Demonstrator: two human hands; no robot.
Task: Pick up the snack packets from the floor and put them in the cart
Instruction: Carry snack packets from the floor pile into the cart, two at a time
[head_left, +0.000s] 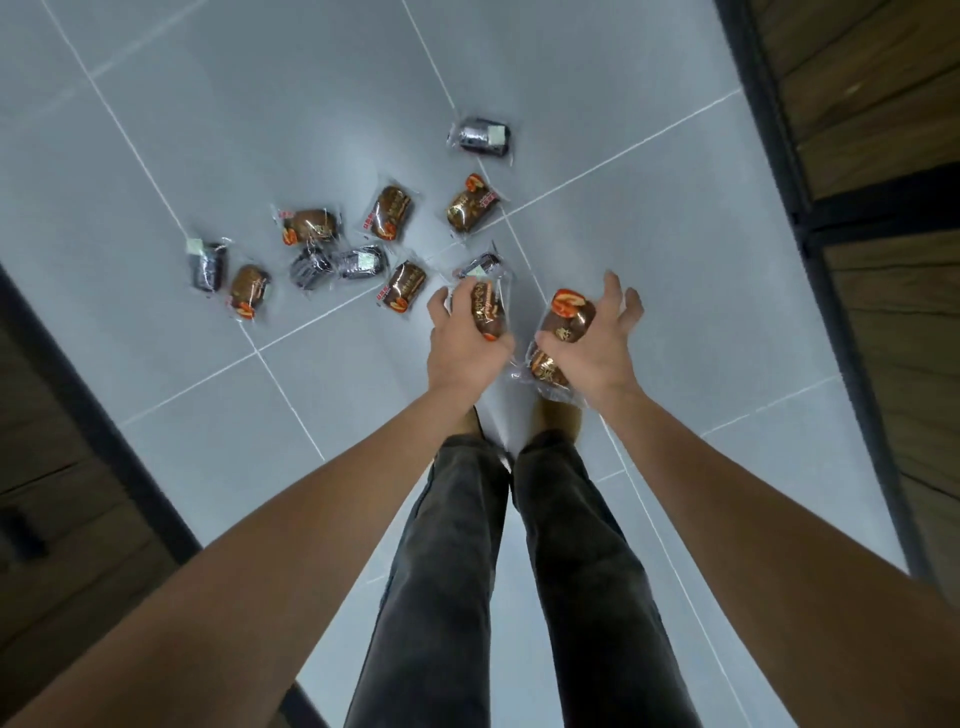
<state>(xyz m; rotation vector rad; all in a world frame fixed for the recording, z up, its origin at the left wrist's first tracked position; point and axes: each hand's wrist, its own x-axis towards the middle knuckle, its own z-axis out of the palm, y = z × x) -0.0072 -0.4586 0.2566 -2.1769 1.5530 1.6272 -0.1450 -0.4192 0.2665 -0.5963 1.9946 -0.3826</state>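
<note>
Several clear-wrapped snack packets lie scattered on the grey tiled floor (260, 130), some brown like the one at the middle (390, 212), some dark like the far one (480, 136). My left hand (460, 345) grips a brown packet (488, 312) just above the floor, with a dark packet (480, 266) right beyond it. My right hand (597, 343) holds two brown packets (569, 319), thumb pressed on them and fingers spread. The cart is out of view.
My legs in dark trousers (519, 571) stand below the hands. Dark-framed wooden shelving or cabinets run along the left (62, 441) and right (872, 208) sides of the aisle.
</note>
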